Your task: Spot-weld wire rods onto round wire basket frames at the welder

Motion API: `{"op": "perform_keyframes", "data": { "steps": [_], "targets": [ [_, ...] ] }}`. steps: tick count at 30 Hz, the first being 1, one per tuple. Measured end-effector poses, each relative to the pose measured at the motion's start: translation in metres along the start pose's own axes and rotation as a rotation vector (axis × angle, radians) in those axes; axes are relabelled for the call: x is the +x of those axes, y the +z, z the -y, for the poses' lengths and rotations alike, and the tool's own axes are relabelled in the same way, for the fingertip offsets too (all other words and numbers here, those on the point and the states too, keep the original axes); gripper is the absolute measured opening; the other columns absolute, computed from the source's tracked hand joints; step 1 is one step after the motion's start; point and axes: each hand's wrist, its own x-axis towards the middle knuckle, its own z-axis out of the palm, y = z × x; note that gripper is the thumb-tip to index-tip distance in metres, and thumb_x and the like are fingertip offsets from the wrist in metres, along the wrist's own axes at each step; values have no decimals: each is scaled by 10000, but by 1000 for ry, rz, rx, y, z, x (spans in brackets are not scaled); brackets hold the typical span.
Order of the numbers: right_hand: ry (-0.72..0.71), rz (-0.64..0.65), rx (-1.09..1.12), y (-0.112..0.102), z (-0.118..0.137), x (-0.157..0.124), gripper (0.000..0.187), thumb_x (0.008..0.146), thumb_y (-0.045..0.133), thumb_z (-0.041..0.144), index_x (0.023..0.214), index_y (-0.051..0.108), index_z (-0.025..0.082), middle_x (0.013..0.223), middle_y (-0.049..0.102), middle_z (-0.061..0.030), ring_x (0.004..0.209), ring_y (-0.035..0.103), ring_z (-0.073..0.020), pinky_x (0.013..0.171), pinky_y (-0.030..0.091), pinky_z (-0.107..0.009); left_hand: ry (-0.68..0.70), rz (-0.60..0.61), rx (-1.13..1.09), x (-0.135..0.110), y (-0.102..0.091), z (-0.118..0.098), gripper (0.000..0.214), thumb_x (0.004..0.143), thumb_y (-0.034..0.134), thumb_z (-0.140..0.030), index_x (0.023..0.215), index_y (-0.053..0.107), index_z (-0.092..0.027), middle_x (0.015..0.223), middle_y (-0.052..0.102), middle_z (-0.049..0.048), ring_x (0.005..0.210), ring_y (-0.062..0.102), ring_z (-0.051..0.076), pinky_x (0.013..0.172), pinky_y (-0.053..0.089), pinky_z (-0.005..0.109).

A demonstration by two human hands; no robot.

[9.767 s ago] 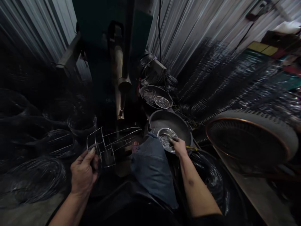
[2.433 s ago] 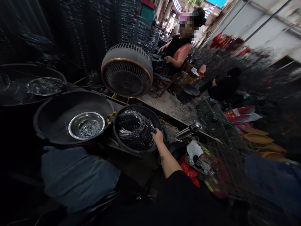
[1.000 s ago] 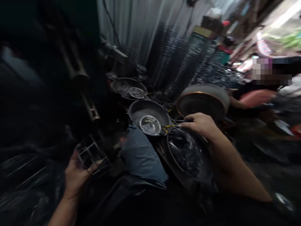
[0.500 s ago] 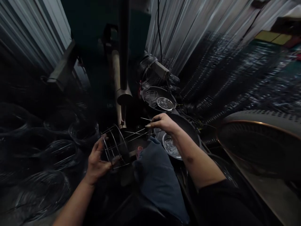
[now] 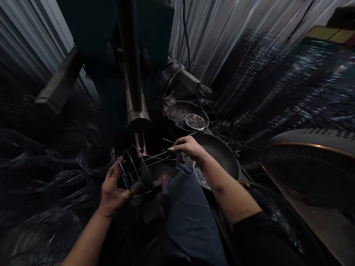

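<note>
My left hand (image 5: pixel 112 188) is closed around the near rings of a round wire frame (image 5: pixel 133 170), which lies on its side with its far end by the metal electrode-like post (image 5: pixel 141 144) of a machine. In my right hand (image 5: pixel 187 147) thin straight metal rods (image 5: pixel 156 158) are pinched between thumb and fingers. They reach left toward the frame; whether they touch it I cannot tell. Below the right forearm sits a round dish (image 5: pixel 201 175) of short metal pieces, partly covered by the arm, in a wide dark pan (image 5: pixel 219 147).
Behind it, another pan (image 5: pixel 184 105) holds a wire frame and a dish of small pieces. A wire coil (image 5: pixel 172 79) stands farther back. Dim wire baskets (image 5: pixel 66 184) crowd the left. At the right is a large round fan-like object (image 5: pixel 310 166). A thick machine column (image 5: pixel 129 55) hangs ahead.
The view has shifted slightly, so the machine column appears farther left and lower. My right hand has moved a little left with the rods; my left hand keeps its hold on the frame.
</note>
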Motion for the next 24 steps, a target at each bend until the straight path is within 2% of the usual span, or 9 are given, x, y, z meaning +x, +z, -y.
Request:
{"op": "perform_keyframes", "data": {
  "steps": [6,12,15,19,24],
  "targets": [
    [-10,-32,-21,-2,-1,5,308,494,822,388,589,672,136,513,587,2,490,485,-101,490,356,-240,-34,11,-26,6,1,0,903,670,783,-367,1450,335,-290,1396,459,80,1231,501,306,1060,426,494],
    [-32,-31,-2,-1,2,10,327,490,823,411,579,663,139,495,565,13,484,460,-92,483,337,-238,28,-23,37,15,0,-5,907,638,810,-371,1428,371,-298,1360,502,87,1213,521,301,1038,454,486],
    [-33,-34,-1,-1,3,10,337,486,823,424,573,659,143,498,563,13,487,468,-97,483,341,-240,45,-33,-17,15,1,-3,899,645,808,-348,1428,370,-289,1382,476,90,1220,515,299,1049,441,489],
    [-49,-42,2,-2,4,11,343,479,823,428,584,662,144,516,572,10,503,484,-104,499,356,-245,40,-38,-68,15,2,-2,915,650,805,-323,1441,345,-289,1383,467,78,1228,504,296,1065,420,496],
    [-65,-39,5,-2,4,15,343,488,827,423,592,665,139,536,594,0,519,492,-108,517,360,-248,20,-35,-44,20,1,-3,891,635,811,-340,1417,394,-249,1349,500,100,1197,535,291,1031,458,472]
  ]
}}
